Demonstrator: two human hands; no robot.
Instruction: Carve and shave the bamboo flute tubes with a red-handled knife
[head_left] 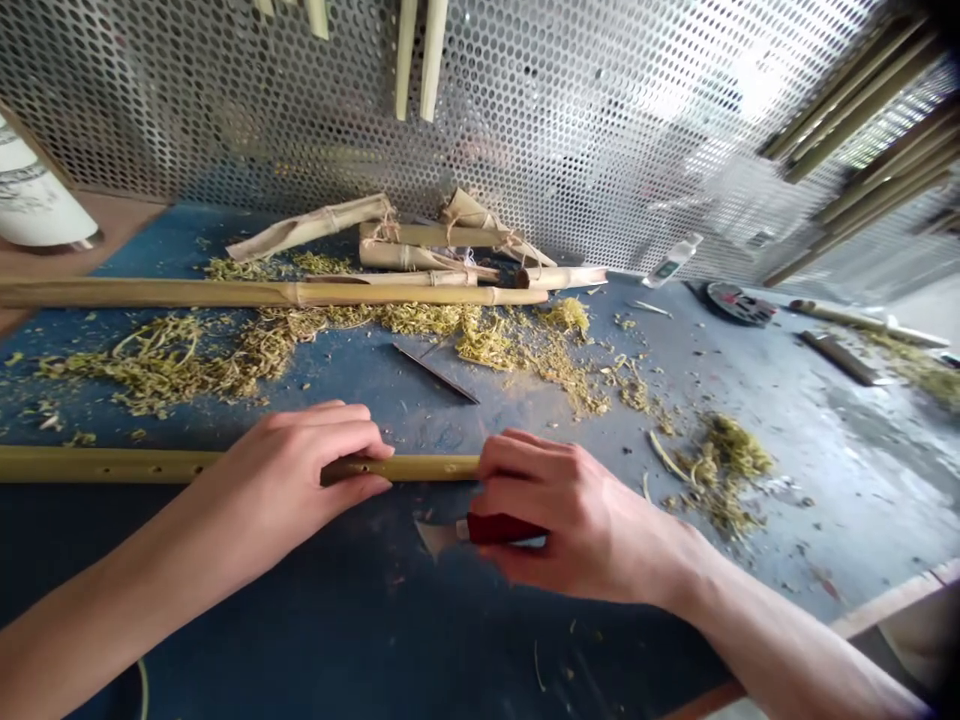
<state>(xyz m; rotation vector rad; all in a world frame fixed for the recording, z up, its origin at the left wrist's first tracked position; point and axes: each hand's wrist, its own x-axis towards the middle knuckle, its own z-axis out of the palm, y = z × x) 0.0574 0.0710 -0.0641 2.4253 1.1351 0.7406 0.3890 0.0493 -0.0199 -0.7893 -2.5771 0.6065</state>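
Observation:
A greenish bamboo flute (105, 465) with a row of small finger holes lies level across the bench. My left hand (307, 475) is closed round it, thumb on the near side and fingers over the top. My right hand (562, 510) grips a red-handled knife (506, 529), its pale blade pointing left, below and apart from the flute. The upper fingers of that hand also touch the flute's right part and hide its end. Beyond both hands lies a thin dark pointed metal tool (435, 373).
Bamboo shavings (487, 335) are strewn behind the hands, with another heap (720, 460) at right. A long bamboo pole (150, 292) and split bamboo pieces (435, 235) lie before the perforated metal screen (525, 110). A small bottle (673, 262) stands tilted farther back.

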